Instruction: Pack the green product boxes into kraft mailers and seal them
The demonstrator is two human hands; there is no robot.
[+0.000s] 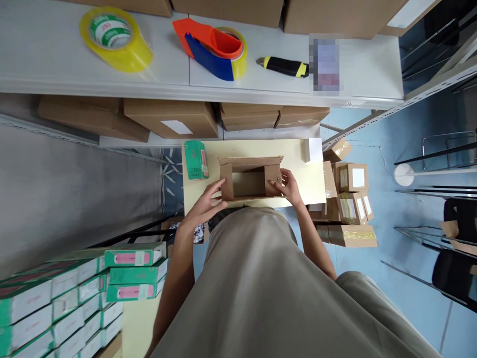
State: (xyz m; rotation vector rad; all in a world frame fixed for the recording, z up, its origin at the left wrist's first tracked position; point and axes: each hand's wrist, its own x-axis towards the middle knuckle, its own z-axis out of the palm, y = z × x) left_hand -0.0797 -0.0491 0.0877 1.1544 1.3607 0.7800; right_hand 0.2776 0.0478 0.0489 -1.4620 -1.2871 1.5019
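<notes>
Two bare hands flank an open carton (249, 162), which sits on the table (298, 175) at its near edge. The right hand (290, 188) has closed its grip on the right end, thumb over the flap and fingers outside, apparently to steady that wall. The left hand (206, 205) is spread loosely, fingertips at the left end; firm contact cannot be confirmed. A green box (196, 161) and a white box (313, 150) stand to either side, presumably set aside. Tape (126, 55), dispenser (209, 49) and knife (286, 66) lie on the shelf (264, 88), likely for easy reach.
</notes>
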